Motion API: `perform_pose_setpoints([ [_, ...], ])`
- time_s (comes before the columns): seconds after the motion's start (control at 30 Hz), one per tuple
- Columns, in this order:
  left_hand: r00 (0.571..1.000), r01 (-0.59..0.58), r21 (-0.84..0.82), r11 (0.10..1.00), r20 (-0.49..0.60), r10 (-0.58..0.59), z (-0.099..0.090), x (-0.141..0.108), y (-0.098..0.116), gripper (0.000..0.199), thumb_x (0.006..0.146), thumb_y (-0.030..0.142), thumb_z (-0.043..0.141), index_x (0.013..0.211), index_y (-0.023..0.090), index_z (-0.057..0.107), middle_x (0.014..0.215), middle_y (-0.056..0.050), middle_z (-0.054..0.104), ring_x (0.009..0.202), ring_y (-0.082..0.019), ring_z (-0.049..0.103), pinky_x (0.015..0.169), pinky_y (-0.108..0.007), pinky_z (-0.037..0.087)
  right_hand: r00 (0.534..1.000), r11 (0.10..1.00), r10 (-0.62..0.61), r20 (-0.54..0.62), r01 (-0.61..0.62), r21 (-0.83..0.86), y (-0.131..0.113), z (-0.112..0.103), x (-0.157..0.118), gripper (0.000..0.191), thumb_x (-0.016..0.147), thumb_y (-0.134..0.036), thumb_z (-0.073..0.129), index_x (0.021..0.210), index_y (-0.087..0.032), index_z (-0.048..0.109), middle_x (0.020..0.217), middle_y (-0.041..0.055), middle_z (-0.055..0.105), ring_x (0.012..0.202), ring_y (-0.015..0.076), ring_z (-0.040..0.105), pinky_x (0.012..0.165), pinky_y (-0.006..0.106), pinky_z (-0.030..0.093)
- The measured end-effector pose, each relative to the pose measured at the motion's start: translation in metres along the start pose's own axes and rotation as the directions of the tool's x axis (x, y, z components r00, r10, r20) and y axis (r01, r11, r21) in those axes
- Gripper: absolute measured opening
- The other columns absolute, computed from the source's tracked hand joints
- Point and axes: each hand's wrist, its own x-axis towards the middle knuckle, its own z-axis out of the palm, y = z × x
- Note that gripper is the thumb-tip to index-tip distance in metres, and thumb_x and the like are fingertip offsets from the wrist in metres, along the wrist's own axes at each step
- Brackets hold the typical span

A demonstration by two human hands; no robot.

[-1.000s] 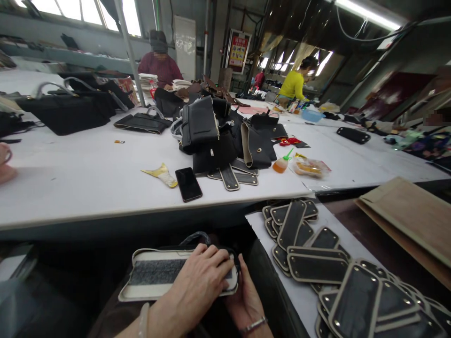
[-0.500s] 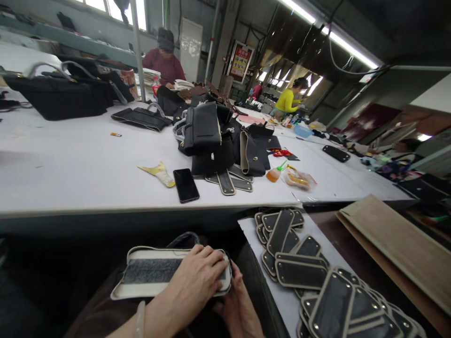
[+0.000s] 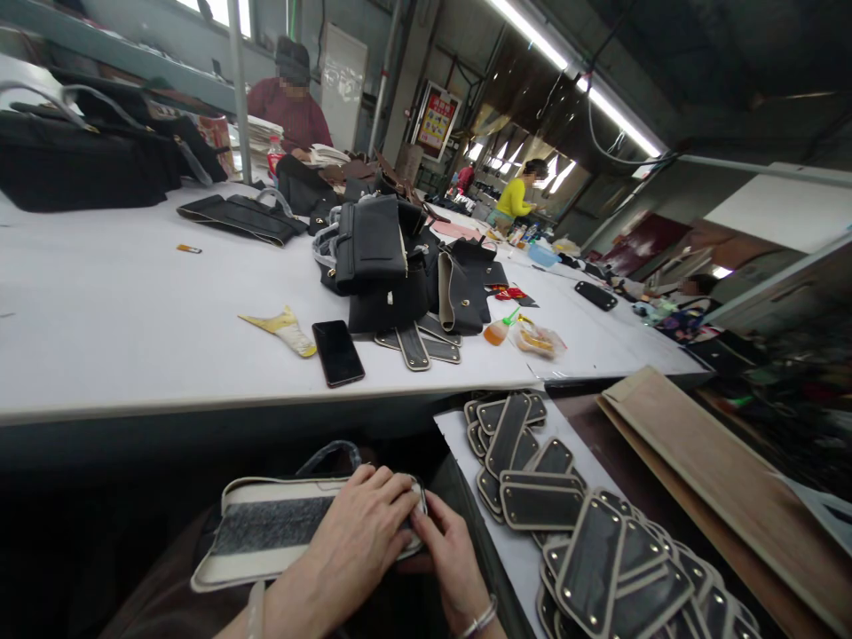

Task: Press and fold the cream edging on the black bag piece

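Mid-work, it seems: near, below the white bench, left hand and right hand both clamp the handbag at its right end, grey-striped base exposed, while studded panels lie loose at right. Across the bench, black bags pile beyond a phone, co-workers busy at the far side under strip lights.

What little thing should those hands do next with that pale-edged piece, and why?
Perhaps the right hand should press along the end of the pale-edged piece beside it: its fingers are at that end, while the left hand lies over the piece, seemingly steadying it.
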Motion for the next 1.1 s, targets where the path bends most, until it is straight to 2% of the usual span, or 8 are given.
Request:
perform_pose_setpoints([
  [0.17,1.0,0.019,-0.02,1.0,0.021,-0.018,-0.001,0.0,-0.001,0.032,0.086,0.021,0.063,0.118,0.024,0.058,0.125,-0.002,0.061,0.109,-0.023,0.054,0.096,-0.043,0.035,0.996,0.99,-0.077,-0.04,0.072,-0.124,-0.01,-0.001,0.005,0.046,0.078,-0.056,0.066,0.102,-0.017,0.073,0.092,0.0074,0.061,0.07,0.0181,0.056,0.045,0.025,0.049],
  [0.33,1.0,0.006,-0.008,1.0,-0.003,-0.006,0.001,-0.001,-0.003,0.03,0.086,0.021,0.063,0.115,0.023,0.06,0.125,-0.002,0.062,0.108,-0.025,0.054,0.097,-0.043,0.035,0.992,0.98,-0.12,-0.029,0.113,-0.163,-0.01,-0.005,0.008,0.034,0.079,-0.048,0.07,0.09,-0.017,0.075,0.085,0.0052,0.058,0.08,0.0178,0.053,0.061,0.023,0.05],
  [0.47,1.0,-0.004,-0.004,1.0,0.004,0.004,-0.001,-0.001,-0.004,0.031,0.085,0.022,0.063,0.116,0.022,0.059,0.126,-0.003,0.062,0.108,-0.025,0.054,0.096,-0.043,0.034,0.996,0.989,-0.08,0.027,0.083,-0.126,-0.01,-0.011,0.008,0.04,0.084,-0.053,0.06,0.091,-0.017,0.074,0.086,0.0047,0.053,0.078,0.0192,0.053,0.052,0.026,0.051],
  [0.57,1.0,-0.005,0.002,1.0,0.01,0.005,-0.003,0.0,-0.003,0.03,0.086,0.023,0.064,0.116,0.023,0.059,0.125,-0.003,0.062,0.108,-0.025,0.054,0.096,-0.043,0.035,0.995,0.986,-0.068,0.069,0.078,-0.149,-0.012,-0.017,0.008,0.044,0.085,-0.056,0.056,0.092,-0.016,0.074,0.089,0.0052,0.054,0.078,0.0201,0.056,0.054,0.028,0.052],
  [0.67,1.0,-0.007,0.012,1.0,0.006,0.007,-0.002,0.0,-0.004,0.029,0.085,0.022,0.064,0.114,0.022,0.06,0.125,-0.002,0.062,0.108,-0.024,0.054,0.095,-0.042,0.036,0.992,0.965,-0.091,0.083,0.108,-0.239,-0.017,-0.02,0.01,0.044,0.082,-0.056,0.061,0.091,-0.015,0.074,0.085,0.0049,0.057,0.075,0.0195,0.057,0.057,0.028,0.05],
  [0.83,1.0,-0.008,-0.002,1.0,-0.006,0.008,0.001,-0.001,-0.007,0.032,0.086,0.024,0.064,0.117,0.026,0.059,0.125,0.0,0.062,0.108,-0.024,0.054,0.097,-0.043,0.035,0.979,0.87,-0.2,0.041,0.197,-0.452,-0.021,-0.019,0.016,0.039,0.088,-0.047,0.056,0.069,-0.015,0.069,0.07,0.0019,0.056,0.068,0.0146,0.052,0.063,0.027,0.041],
  [1.1,0.999,-0.026,0.017,1.0,0.027,0.026,-0.002,0.001,-0.006,0.03,0.086,0.025,0.063,0.116,0.025,0.059,0.124,-0.001,0.062,0.107,-0.024,0.054,0.095,-0.044,0.037,0.944,0.655,-0.309,0.116,0.3,-0.693,-0.031,-0.016,0.016,0.041,0.094,-0.031,0.041,0.055,-0.018,0.048,0.063,-0.0009,0.048,0.061,0.0122,0.047,0.059,0.028,0.03],
])
